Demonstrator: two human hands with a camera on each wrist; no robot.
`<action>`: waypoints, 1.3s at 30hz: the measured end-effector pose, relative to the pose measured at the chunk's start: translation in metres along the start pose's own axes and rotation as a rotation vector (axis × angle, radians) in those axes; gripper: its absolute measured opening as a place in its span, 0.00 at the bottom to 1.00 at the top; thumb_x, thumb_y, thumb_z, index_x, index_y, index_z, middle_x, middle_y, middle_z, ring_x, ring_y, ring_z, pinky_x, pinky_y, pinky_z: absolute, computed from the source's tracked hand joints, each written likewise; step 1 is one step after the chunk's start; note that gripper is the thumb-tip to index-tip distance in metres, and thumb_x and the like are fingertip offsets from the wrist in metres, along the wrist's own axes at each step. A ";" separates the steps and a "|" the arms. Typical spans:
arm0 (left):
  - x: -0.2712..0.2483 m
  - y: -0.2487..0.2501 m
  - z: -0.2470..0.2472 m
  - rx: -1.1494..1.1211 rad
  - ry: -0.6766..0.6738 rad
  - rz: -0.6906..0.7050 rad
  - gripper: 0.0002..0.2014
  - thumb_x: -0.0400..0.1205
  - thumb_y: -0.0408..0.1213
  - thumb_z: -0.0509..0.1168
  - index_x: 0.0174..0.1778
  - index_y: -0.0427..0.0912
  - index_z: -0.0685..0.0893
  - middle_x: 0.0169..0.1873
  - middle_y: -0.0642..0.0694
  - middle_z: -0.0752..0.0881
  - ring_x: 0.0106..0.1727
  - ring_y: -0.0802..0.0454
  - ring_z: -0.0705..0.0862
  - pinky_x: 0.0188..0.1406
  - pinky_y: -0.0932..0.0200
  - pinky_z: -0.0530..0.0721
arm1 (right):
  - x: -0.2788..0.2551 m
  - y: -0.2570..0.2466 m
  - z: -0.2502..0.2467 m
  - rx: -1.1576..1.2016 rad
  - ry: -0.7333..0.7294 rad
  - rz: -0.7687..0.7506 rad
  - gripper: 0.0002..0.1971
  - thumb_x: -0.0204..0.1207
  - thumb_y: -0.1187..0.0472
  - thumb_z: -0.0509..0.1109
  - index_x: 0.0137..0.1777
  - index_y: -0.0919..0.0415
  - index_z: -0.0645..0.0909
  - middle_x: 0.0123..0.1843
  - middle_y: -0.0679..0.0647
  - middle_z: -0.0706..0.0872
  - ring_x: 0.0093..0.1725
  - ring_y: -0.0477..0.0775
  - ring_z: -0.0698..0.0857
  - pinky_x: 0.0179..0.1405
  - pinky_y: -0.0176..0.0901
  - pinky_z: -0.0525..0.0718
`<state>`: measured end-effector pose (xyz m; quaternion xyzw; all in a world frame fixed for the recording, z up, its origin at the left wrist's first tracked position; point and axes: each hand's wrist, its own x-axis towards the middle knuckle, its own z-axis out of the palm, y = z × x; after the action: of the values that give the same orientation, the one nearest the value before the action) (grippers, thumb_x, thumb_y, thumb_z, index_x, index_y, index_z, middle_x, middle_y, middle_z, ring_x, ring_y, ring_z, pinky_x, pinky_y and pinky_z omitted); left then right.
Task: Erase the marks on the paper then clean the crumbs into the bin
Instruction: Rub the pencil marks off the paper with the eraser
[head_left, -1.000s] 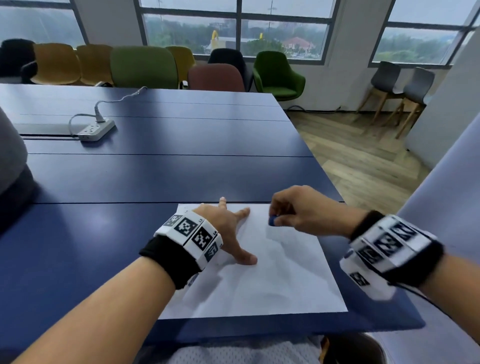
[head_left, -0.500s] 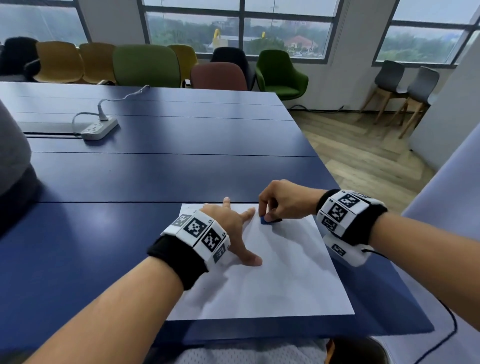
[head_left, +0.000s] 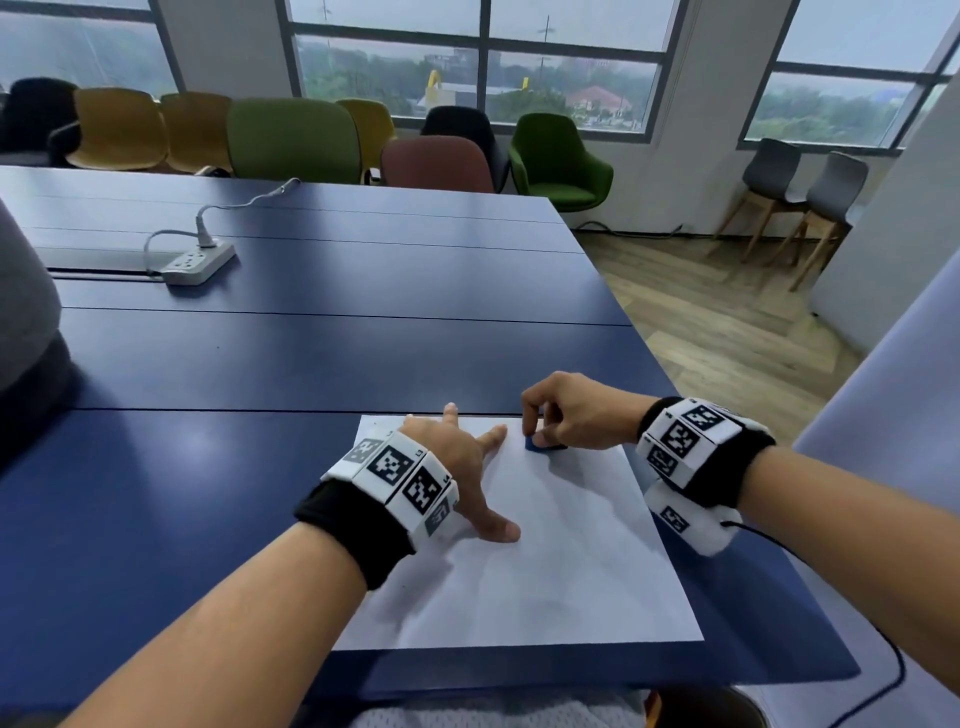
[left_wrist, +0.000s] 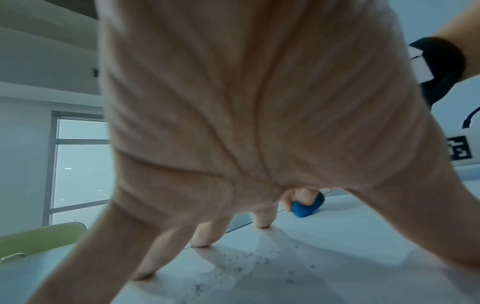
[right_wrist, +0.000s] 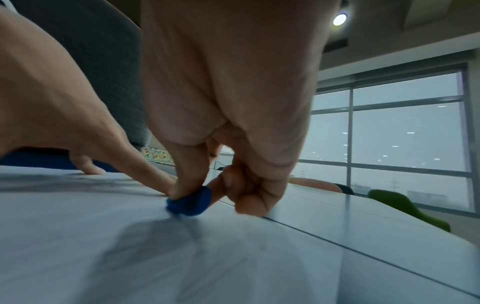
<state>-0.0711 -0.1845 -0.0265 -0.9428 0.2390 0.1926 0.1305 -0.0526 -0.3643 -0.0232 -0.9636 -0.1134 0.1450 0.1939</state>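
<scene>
A white sheet of paper (head_left: 550, 571) lies on the blue table (head_left: 260, 364) near its front right corner. My left hand (head_left: 467, 467) is spread flat on the paper's upper left part, fingers straight, pressing it down. My right hand (head_left: 561, 421) pinches a small blue eraser (head_left: 537, 445) and holds it against the paper near the far edge. In the right wrist view the blue eraser (right_wrist: 189, 202) sits between thumb and fingertips, touching the sheet. Dark eraser crumbs (left_wrist: 249, 261) lie scattered on the paper under my left palm (left_wrist: 246, 102). The blue eraser (left_wrist: 303, 207) shows beyond my fingers.
A white power strip (head_left: 197, 262) with a cable lies at the table's far left. Coloured chairs (head_left: 291, 140) line the far side. The table's right edge (head_left: 691, 405) drops to a wooden floor. A grey-clad person (head_left: 21, 312) sits at the left. No bin is in view.
My right hand came down from just above the paper and set the eraser on the sheet near the far edge. The left hand stayed spread on the paper.
</scene>
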 end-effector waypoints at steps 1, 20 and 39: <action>0.000 0.000 0.000 -0.002 -0.006 -0.002 0.59 0.64 0.79 0.64 0.85 0.65 0.39 0.86 0.36 0.44 0.78 0.33 0.69 0.69 0.49 0.71 | -0.003 -0.001 0.000 -0.004 -0.064 -0.009 0.02 0.74 0.62 0.74 0.43 0.54 0.84 0.31 0.45 0.82 0.30 0.42 0.79 0.30 0.31 0.75; -0.001 -0.001 0.001 0.006 0.015 0.002 0.58 0.65 0.79 0.64 0.85 0.64 0.40 0.86 0.35 0.45 0.77 0.32 0.70 0.67 0.49 0.71 | 0.000 -0.011 0.005 0.029 0.001 -0.026 0.02 0.74 0.62 0.74 0.43 0.56 0.84 0.32 0.44 0.80 0.30 0.40 0.78 0.31 0.31 0.74; 0.000 0.000 0.002 0.002 0.004 -0.010 0.60 0.63 0.80 0.64 0.84 0.65 0.38 0.86 0.36 0.44 0.77 0.30 0.69 0.68 0.49 0.72 | -0.010 -0.004 0.012 0.031 0.017 -0.017 0.02 0.74 0.61 0.74 0.43 0.56 0.83 0.30 0.45 0.81 0.29 0.42 0.78 0.33 0.34 0.76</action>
<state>-0.0711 -0.1838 -0.0282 -0.9442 0.2345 0.1900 0.1319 -0.0666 -0.3590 -0.0298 -0.9608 -0.1174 0.1368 0.2108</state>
